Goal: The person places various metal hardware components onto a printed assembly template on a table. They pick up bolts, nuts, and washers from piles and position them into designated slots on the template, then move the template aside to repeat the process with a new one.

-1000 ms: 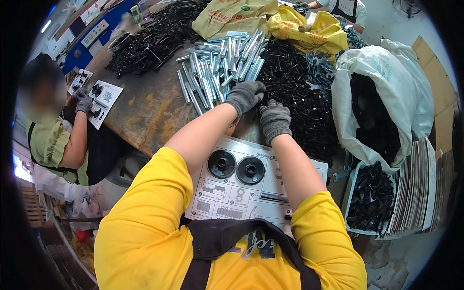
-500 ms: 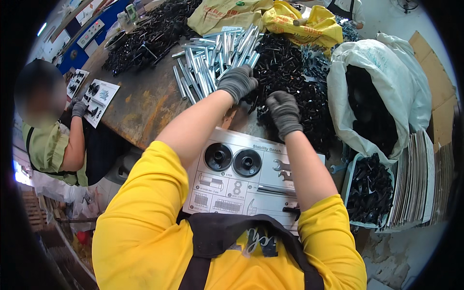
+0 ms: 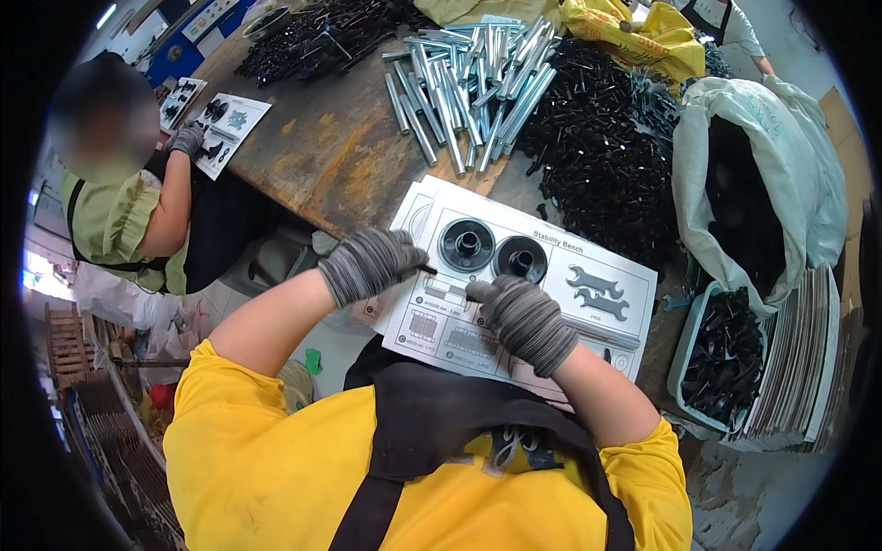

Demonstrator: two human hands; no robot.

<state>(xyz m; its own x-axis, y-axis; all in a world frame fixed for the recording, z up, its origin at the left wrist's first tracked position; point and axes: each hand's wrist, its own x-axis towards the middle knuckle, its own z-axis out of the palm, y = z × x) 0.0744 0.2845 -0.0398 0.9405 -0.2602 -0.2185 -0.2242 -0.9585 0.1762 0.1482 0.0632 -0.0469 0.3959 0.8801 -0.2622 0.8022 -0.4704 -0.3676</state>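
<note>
A white printed card (image 3: 395, 332) lies in front of me, with line drawings on it. On it sit two round black discs with raised hubs, the left disc (image 3: 466, 244) and the right disc (image 3: 521, 261), two grey open-end wrenches (image 3: 597, 292) and a silver tube (image 3: 602, 334). My gloved left hand (image 3: 372, 266) is closed over the card's left side, pinching a short black bolt (image 3: 428, 269) whose end sticks out. My gloved right hand (image 3: 528, 321) is closed just below the discs. A dark bit shows at its fingertips; what it is I cannot tell.
Beyond the card lie silver tubes (image 3: 450, 101) and a heap of black bolts (image 3: 597, 138). At right stand a white sack (image 3: 694, 184), a bin of black parts (image 3: 721, 358) and stacked cardboard (image 3: 795, 358). A co-worker (image 3: 138, 211) works at the left.
Both hands have drawn back from the tubes and the black bolt heap to just over the card. The left now holds a bolt. The whole view has shifted, showing more of the card.
</note>
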